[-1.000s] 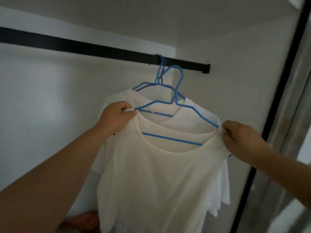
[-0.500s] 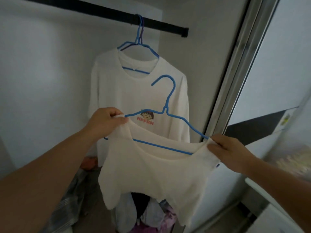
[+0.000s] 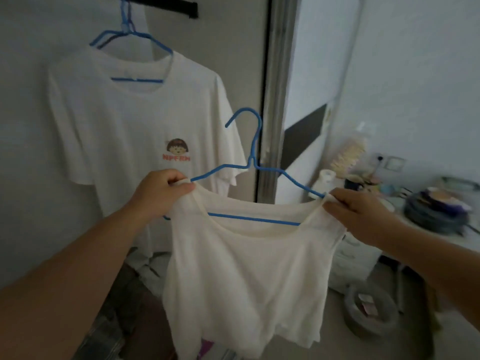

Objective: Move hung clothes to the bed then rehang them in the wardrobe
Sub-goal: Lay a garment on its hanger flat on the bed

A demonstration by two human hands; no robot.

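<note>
A cream sleeveless top (image 3: pixel 246 276) hangs on a blue wire hanger (image 3: pixel 253 152) that is off the rail, held up in front of me. My left hand (image 3: pixel 158 190) pinches the top's left shoulder at the hanger's end. The right shoulder is gripped by my right hand (image 3: pixel 361 214). Behind, a white T-shirt with a small cartoon print (image 3: pixel 135 120) stays hung on another blue hanger (image 3: pixel 130 40) from the black wardrobe rail (image 3: pixel 181 6).
The wardrobe's sliding-door frame (image 3: pixel 272 100) stands just behind the held hanger. To the right a white counter (image 3: pixel 441 237) carries stacked plates, a paper roll and jars. A grey bin (image 3: pixel 368 313) sits on the floor below. Loose clothes lie on the wardrobe floor.
The hanger with the cream top has come off the rail and moved down and to the right, out of the wardrobe. My view has swung right toward the room.
</note>
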